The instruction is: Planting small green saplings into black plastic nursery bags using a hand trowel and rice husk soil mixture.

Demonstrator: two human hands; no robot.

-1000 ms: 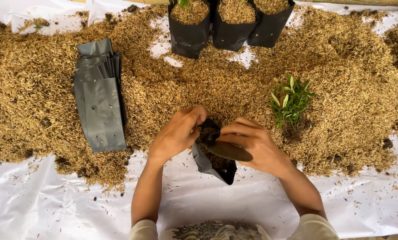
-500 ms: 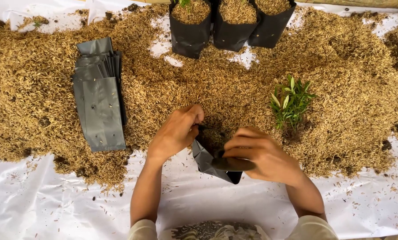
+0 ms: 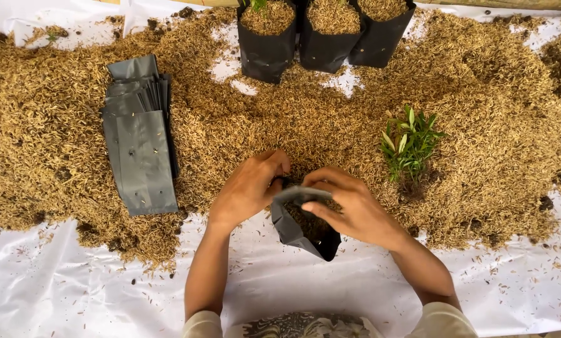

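Note:
Both of my hands hold a small black plastic grow bag [image 3: 293,233] at the near edge of a wide heap of rice husks [image 3: 293,119]. My left hand [image 3: 249,188] pinches the bag's rim on its left side. On the right side, my right hand [image 3: 355,209] grips the rim with its fingers curled over the mouth. The bag's mouth faces the husks and some husk mix shows inside it. A bunch of green seedlings [image 3: 409,143] stands in the husks just right of my right hand.
A stack of flat empty grey-black bags [image 3: 139,147] lies on the husks to the left. Three filled black bags [image 3: 321,28] stand at the far edge. A white plastic sheet [image 3: 73,294] covers the ground under everything.
The bag has tilted so its mouth turns more toward the husks, and my right hand has slid over the rim. My left hand stays at the rim's left side.

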